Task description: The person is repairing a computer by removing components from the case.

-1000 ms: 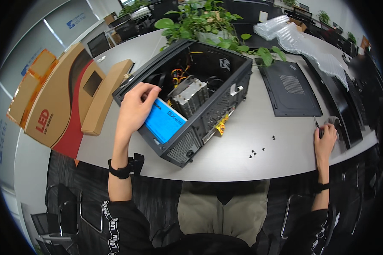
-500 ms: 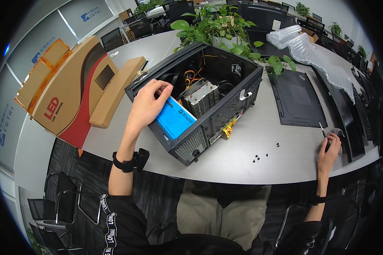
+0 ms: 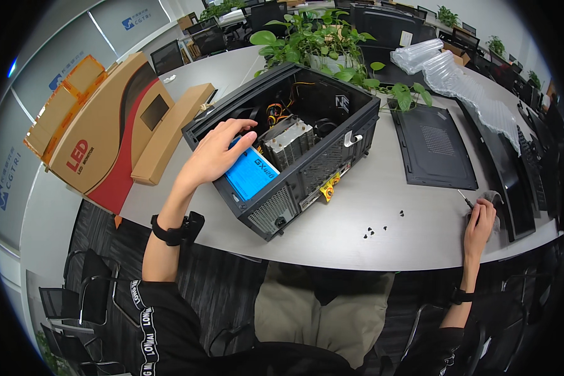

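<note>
A black computer case lies on its side on the table, its top uncovered. Inside sits a metal CPU cooler with orange and yellow cables beside it. At the case's near left corner shows a power supply with a blue label. My left hand rests over the power supply and the case's left edge, thumb apart from the outstretched fingers, holding nothing visible. Far to the right, my right hand is curled on the dark handle of a screwdriver, beside a grey cloth.
Several small black screws lie right of the case. A black side panel, a monitor and bubble wrap occupy the right. Behind the case stands a leafy plant; cardboard boxes are at left.
The view has shifted slightly, so the case and screws appear a little further left. My left fingers have straightened somewhat. The screwdriver has shifted left and nearer me, its handle showing more beyond my right fingers.
</note>
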The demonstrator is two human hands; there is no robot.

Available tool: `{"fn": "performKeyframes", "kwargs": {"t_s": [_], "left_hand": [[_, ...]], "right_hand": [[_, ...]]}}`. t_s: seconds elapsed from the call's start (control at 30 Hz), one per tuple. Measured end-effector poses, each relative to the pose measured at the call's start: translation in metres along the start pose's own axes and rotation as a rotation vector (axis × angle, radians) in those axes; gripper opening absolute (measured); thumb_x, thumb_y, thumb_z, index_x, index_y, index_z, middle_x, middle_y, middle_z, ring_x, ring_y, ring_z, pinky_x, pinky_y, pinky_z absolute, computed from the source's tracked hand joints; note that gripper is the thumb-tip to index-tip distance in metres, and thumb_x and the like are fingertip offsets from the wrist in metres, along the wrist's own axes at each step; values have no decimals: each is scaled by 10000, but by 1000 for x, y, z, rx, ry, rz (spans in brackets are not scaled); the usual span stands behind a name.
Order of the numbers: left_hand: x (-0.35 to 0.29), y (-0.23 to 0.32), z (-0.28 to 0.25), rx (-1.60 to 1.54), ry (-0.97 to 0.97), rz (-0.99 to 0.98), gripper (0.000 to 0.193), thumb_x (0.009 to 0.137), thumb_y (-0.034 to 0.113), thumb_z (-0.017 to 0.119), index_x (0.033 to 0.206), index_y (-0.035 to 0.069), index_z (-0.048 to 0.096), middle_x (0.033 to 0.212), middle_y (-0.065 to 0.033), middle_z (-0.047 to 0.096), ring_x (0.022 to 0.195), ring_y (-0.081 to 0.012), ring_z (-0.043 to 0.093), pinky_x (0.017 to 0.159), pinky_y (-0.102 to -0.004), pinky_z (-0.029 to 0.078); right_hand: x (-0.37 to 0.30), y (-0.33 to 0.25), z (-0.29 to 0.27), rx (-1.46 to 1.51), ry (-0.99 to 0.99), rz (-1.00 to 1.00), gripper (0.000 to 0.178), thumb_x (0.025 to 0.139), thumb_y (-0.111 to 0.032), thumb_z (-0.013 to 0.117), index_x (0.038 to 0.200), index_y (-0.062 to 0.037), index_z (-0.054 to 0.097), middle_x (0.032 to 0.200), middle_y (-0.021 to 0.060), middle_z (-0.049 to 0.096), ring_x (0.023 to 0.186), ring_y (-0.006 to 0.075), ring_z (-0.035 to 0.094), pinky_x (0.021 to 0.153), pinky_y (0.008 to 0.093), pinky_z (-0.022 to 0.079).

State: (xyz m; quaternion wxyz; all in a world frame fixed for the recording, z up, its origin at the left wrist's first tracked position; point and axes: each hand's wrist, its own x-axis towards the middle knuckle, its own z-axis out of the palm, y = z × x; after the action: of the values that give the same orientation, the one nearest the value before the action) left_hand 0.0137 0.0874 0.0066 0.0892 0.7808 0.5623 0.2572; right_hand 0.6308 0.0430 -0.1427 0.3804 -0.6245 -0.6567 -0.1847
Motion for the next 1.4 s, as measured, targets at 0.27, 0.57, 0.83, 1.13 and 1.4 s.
{"fn": "performKeyframes", "kwargs": {"t_s": [0.27,0.57,0.83,1.13,1.4], "left_hand": [[-1,13,-12,130,-220,-51,629,1074,556,444,1502,102,518,1384,-186,598,1290,-342,554,1118,-448,397],[-8,8,-16,175,-314,-54,605,1106,522,362,1536,110,468,1444,-195,563,1337,-376,531,1151,-460,390],[-35,7,-32,120,-289,-139,568,1124,459,298,1519,109,506,1415,-188,595,1339,-353,544,1155,-443,395],[-49,-5,-20,-132,36,-88,524,1137,418,332,1440,47,545,1305,-175,633,1235,-303,600,1059,-409,451],[-48,-39,-23,-541,373,-297,323,1086,164,512,1375,48,595,911,9,635,824,-51,572,894,-246,466]], "right_hand": [[1,-1,4,-8,5,-4,198,1075,-99,505,1009,61,601,1176,169,627,1120,352,568,982,436,451],[1,9,7,9,-5,8,198,1075,-98,500,1008,62,597,1179,175,623,1113,353,561,983,430,452],[-3,16,15,1,-26,-18,228,1091,-125,476,1052,63,600,1188,169,617,1125,345,549,994,419,432],[1,17,18,27,17,4,225,1088,-109,472,1074,80,595,1162,182,610,1089,354,550,966,423,440],[0,19,21,30,-2,-5,228,1102,-119,456,1062,72,576,1159,188,613,1083,359,547,970,433,435]]}}
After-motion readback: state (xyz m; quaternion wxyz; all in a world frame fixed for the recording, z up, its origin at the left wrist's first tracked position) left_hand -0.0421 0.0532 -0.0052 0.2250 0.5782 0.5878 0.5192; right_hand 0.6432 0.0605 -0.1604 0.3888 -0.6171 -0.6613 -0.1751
